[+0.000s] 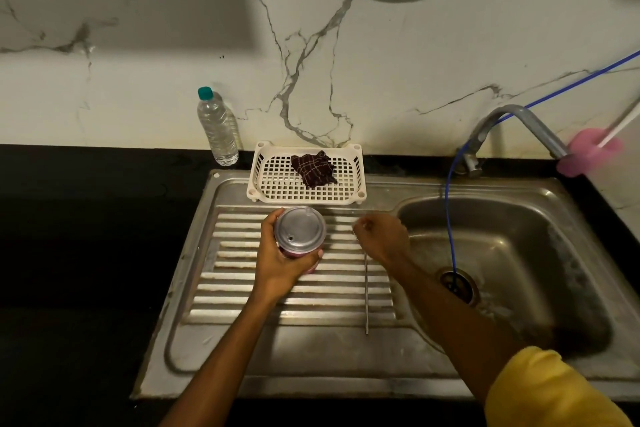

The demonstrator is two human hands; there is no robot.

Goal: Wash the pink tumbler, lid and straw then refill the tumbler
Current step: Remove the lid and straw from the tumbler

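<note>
My left hand (pixel 277 263) grips the pink tumbler (pixel 300 255), which stands on the ribbed drainboard (pixel 242 291) of the steel sink. The clear lid (pixel 300 229) is on the tumbler, and its straw hole is empty. To the right, a thin metal straw (pixel 366 291) stretches over the drainboard ribs toward me. Its far end runs under my right hand (pixel 381 236), whose curled fingers seem to pinch it. A yellow sleeve covers my right upper arm.
A white plastic basket (pixel 263 180) with a dark checked cloth (pixel 313 168) stands behind the tumbler. A water bottle (pixel 217 128) stands on the black counter at the wall. The sink basin (pixel 519 253) lies to the right, with a tap (pixel 512 118) and a blue hose (pixel 448 204) into the drain.
</note>
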